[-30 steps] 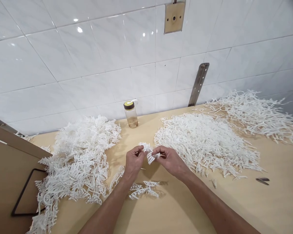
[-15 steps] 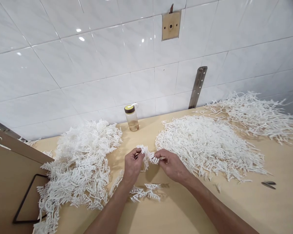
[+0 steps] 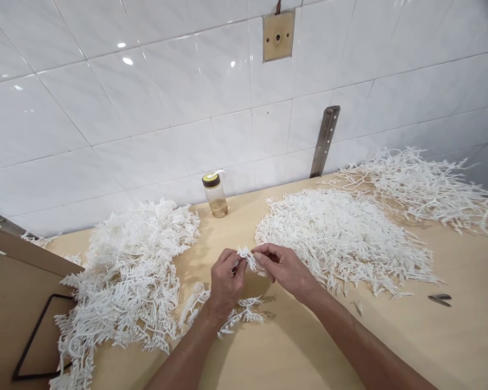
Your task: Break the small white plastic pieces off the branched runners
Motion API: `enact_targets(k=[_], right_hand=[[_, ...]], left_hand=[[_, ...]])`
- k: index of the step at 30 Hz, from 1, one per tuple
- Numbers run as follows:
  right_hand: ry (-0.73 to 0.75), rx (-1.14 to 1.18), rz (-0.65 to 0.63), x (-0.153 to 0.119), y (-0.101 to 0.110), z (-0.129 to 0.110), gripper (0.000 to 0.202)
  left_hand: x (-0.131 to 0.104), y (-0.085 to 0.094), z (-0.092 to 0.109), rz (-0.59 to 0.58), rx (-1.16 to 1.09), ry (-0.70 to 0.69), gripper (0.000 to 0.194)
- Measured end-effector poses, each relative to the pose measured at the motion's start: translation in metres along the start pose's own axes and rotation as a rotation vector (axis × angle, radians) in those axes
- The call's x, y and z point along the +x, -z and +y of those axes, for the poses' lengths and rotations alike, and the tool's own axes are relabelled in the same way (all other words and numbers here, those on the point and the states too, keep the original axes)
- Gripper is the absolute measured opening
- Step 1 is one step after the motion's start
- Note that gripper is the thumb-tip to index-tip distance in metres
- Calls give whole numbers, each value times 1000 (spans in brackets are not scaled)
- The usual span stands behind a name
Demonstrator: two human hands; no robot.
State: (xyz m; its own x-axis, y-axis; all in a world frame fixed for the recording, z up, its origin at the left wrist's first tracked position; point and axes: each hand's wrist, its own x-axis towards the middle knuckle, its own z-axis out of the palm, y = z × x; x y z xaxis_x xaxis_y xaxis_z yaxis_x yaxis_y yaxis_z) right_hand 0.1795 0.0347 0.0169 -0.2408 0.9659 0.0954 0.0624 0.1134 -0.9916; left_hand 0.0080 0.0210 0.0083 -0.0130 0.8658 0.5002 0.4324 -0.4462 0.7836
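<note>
Between my two hands, above the middle of the table, is a small white branched piece (image 3: 247,257). My left hand (image 3: 226,280) pinches its left end with thumb and finger. The fingertips of my right hand (image 3: 283,270) are closed on its right side. A few loose white branched pieces (image 3: 244,316) lie on the table by my left wrist. To the left rises a large tangled white heap (image 3: 134,271), and right of my hands spreads a wide heap of short white pieces (image 3: 345,235).
A lidded bottle (image 3: 215,196) stands near the tiled wall. Long white branches (image 3: 427,187) lie at the back right. Small dark snips (image 3: 440,299) rest on the table (image 3: 394,336) at the right. A cardboard box (image 3: 20,314) is at the far left.
My hands have come closer together around the white piece, and my left hand has turned and shifted slightly right. The whole view has shifted a little.
</note>
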Motion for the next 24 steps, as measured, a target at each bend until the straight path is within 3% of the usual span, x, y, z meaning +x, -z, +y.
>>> enact_targets(k=[8, 13, 16, 20, 24], right_hand=[[-42, 2, -19, -2, -1, -1, 33], [-145, 104, -94, -4, -5, 3, 40], [-128, 171, -83, -3, -5, 5, 41], [-117, 190, -36, 0, -4, 6, 42], [-156, 161, -24, 1, -2, 10, 42]], left_hand=[[1, -2, -1, -35, 17, 63, 12], [1, -2, 0, -20, 22, 47, 13], [0, -2, 3, -17, 13, 51, 14], [0, -2, 6, -50, -32, 196, 16], [2, -2, 4, -140, -215, 328, 18]])
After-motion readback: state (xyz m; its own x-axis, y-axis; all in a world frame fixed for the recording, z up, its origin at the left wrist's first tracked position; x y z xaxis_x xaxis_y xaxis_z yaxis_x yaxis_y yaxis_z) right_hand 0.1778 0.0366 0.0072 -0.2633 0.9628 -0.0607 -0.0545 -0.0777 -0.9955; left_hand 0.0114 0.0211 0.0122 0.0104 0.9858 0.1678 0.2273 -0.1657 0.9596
